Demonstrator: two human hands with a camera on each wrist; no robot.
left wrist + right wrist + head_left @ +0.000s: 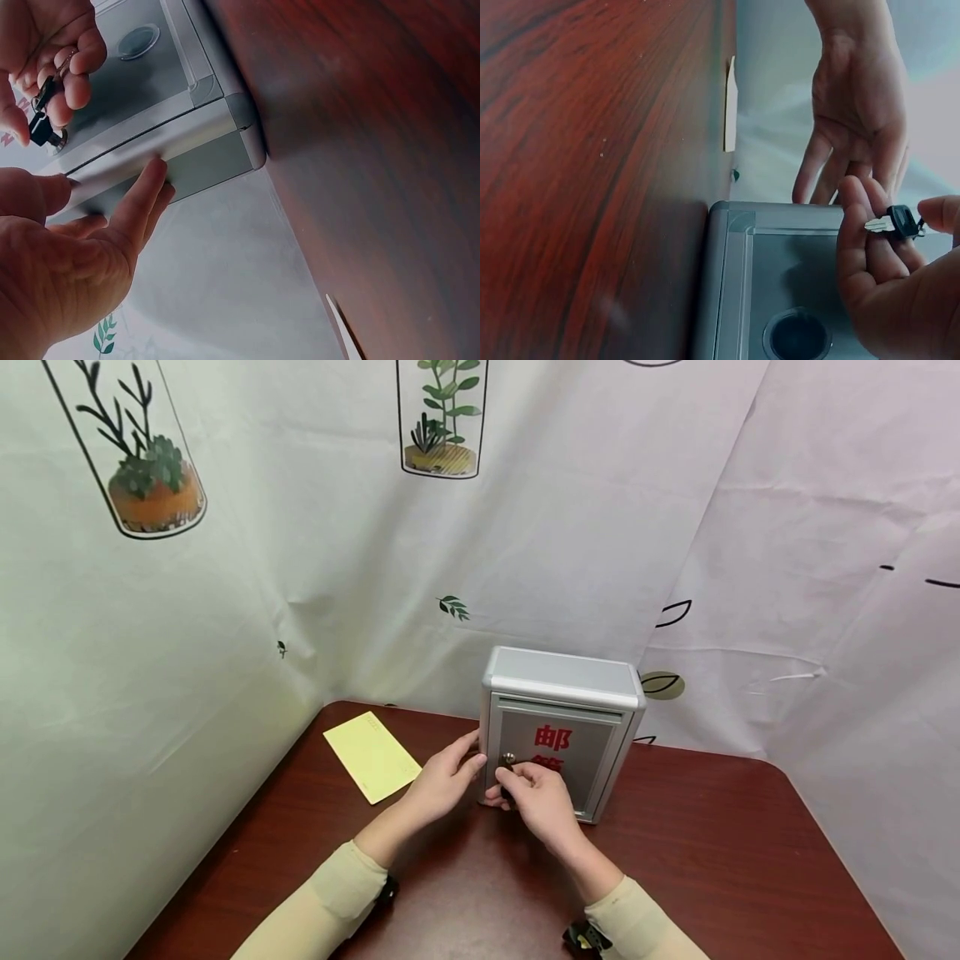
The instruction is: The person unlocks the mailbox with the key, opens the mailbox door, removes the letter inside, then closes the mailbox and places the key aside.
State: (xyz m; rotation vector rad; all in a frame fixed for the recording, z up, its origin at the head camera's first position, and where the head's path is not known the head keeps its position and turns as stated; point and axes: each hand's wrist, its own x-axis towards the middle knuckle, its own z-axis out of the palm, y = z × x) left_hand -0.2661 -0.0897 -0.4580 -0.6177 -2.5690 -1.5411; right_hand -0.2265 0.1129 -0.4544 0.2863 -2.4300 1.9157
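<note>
A silver metal mailbox (pixel 566 675) with red characters on its front door stands upright on the table. My left hand (pixel 442 781) rests against the box's left side, fingers fairly straight and thumb near the front edge. My right hand (pixel 542 797) is at the round door lock (pixel 509 758), holding small black-headed keys. In the left wrist view, one black key head (pixel 41 129) sits at the lock, though how far its blade is in cannot be seen. A second key (pixel 901 222) lies across the right fingers, its silver blade showing in the right wrist view.
A yellow envelope (pixel 372 758) lies flat on the dark red table (pixel 697 852), left of the box. Behind the table hangs a white cloth (pixel 570 527) with plant prints. A round window (pixel 796 335) shows low on the box door.
</note>
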